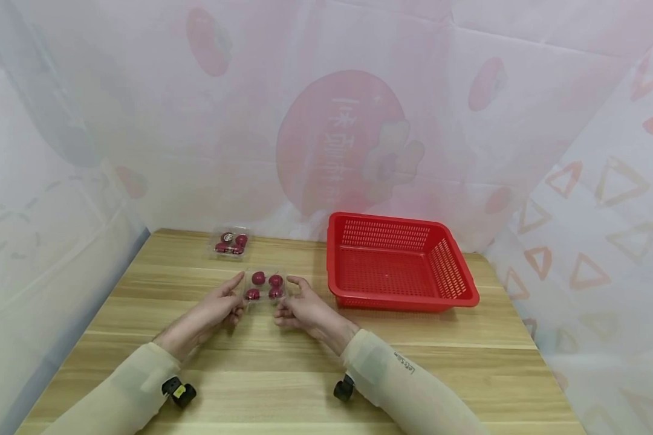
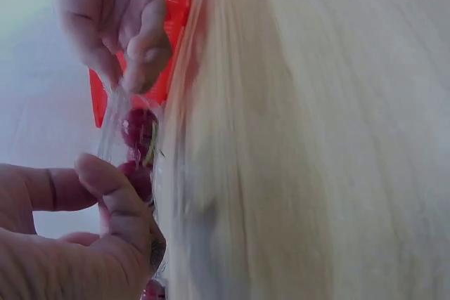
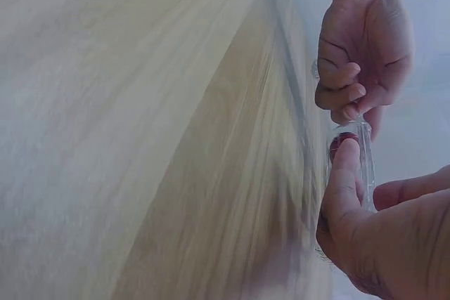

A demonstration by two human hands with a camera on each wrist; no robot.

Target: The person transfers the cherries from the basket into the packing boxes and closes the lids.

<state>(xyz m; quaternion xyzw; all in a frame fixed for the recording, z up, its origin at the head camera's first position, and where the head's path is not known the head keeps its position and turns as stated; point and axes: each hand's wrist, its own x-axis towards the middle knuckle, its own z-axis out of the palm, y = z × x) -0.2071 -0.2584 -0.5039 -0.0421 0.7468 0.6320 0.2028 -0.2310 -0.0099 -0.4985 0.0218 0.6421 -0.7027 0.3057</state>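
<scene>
Between both hands is a clear plastic box (image 1: 265,298) holding several dark red round fruits (image 1: 275,281). My left hand (image 1: 220,305) pinches its left end, the index finger stretched along the side and the other fingers curled under. At the opposite end my right hand (image 1: 310,311) grips it in much the same way. From the left wrist, the box's thin clear edge (image 2: 112,121) shows between the two hands, with green by the fruit. In the right wrist view my right thumb (image 3: 343,173) lies along the box, partly covering the fruit.
A second clear box (image 1: 230,255) of similar red fruits, one with a pale sticker, stands at the table's back left. A red perforated plastic basket (image 1: 392,304) sits at the back right. Printed cloth (image 1: 239,151) hangs behind and beside the wooden table (image 1: 239,393).
</scene>
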